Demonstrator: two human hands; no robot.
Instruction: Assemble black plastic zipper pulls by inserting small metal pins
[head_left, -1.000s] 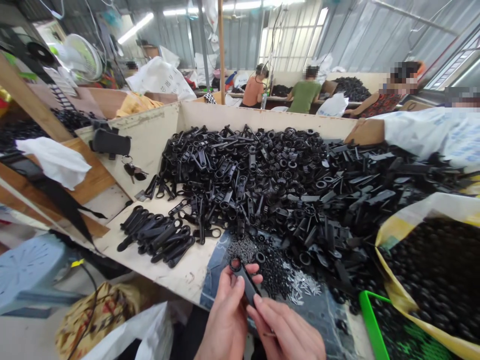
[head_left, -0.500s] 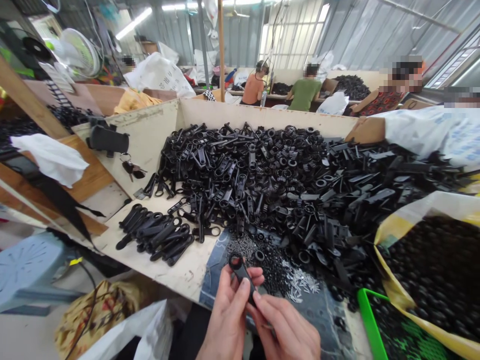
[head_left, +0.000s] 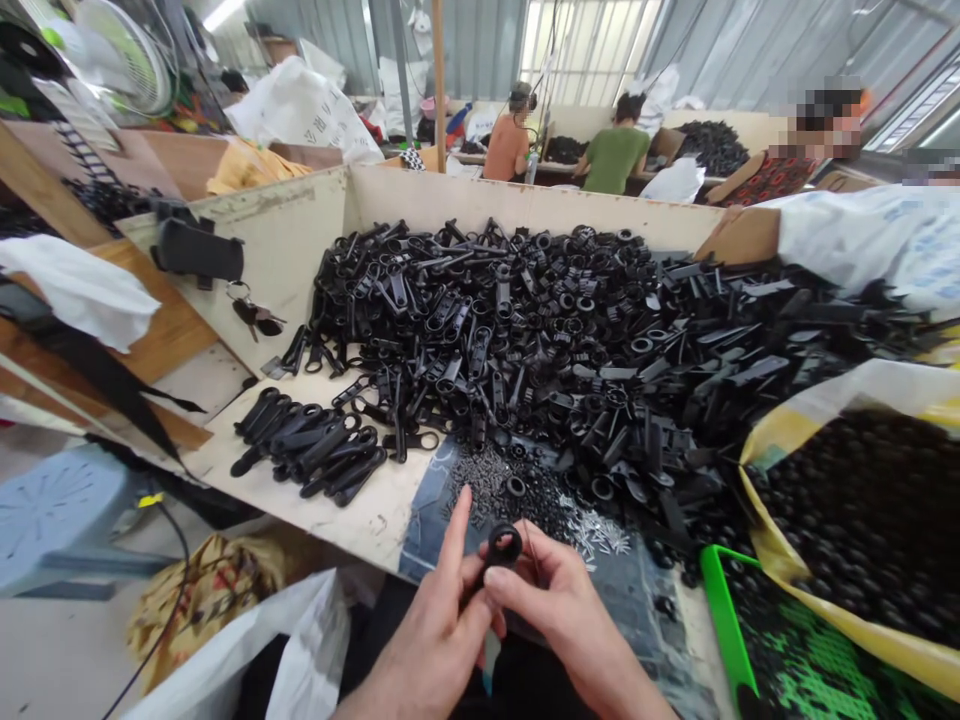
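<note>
My left hand (head_left: 431, 630) and my right hand (head_left: 551, 605) meet at the bottom centre, both pinched on one black plastic part with a ring end (head_left: 503, 546). The left forefinger sticks up beside the ring. Just beyond the hands lie small black rings (head_left: 517, 487) and short silver pins (head_left: 596, 540) on a dark mat. Behind them a big heap of black plastic parts (head_left: 555, 340) fills the white-walled bin. A neat row of long black parts (head_left: 311, 450) lies on the board to the left.
A yellow-rimmed bag of black pieces (head_left: 862, 520) and a green crate (head_left: 720, 630) stand at the right. Keys (head_left: 255, 318) hang on the bin's left wall. A white bag (head_left: 300, 650) sits below left. Other people work at a far table (head_left: 611, 155).
The hands have turned the black part and drawn it lower, the right hand now pinching it from the right. The view has tilted down slightly.
</note>
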